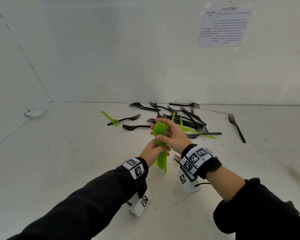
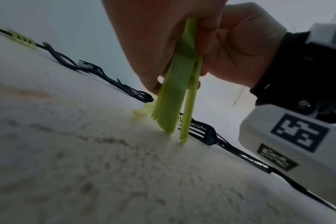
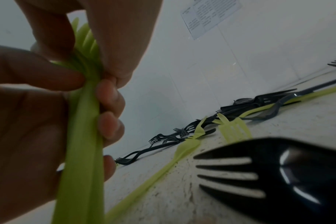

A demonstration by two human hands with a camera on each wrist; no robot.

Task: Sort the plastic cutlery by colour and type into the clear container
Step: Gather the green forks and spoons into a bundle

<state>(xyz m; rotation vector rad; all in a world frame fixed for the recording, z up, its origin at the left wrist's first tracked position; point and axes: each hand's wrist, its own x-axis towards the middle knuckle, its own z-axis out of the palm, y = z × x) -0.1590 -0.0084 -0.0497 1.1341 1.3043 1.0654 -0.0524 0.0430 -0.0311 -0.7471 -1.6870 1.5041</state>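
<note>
**Bundle of green forks, squared up in two hands**

Forks of thin lime-green plastic, nested into one bundle (image 1: 161, 144), stand upright above the speckled white table (image 1: 76, 170), handle ends touching it in the left wrist view. The left hand (image 1: 152, 154) curls its fingers round the handles; the right hand (image 1: 170, 134) pinches the fanned tine heads between thumb and fingers. Judged by look, the bundle is light and slightly springy, its smooth handles apt to slide past one another, so a firm wrap at mid-handle plus a steadying pinch at the necks seems wisest. Loose black plastic forks (image 1: 180, 115) and stray green forks (image 1: 111, 118) lie behind. No clear container is in view.
</note>
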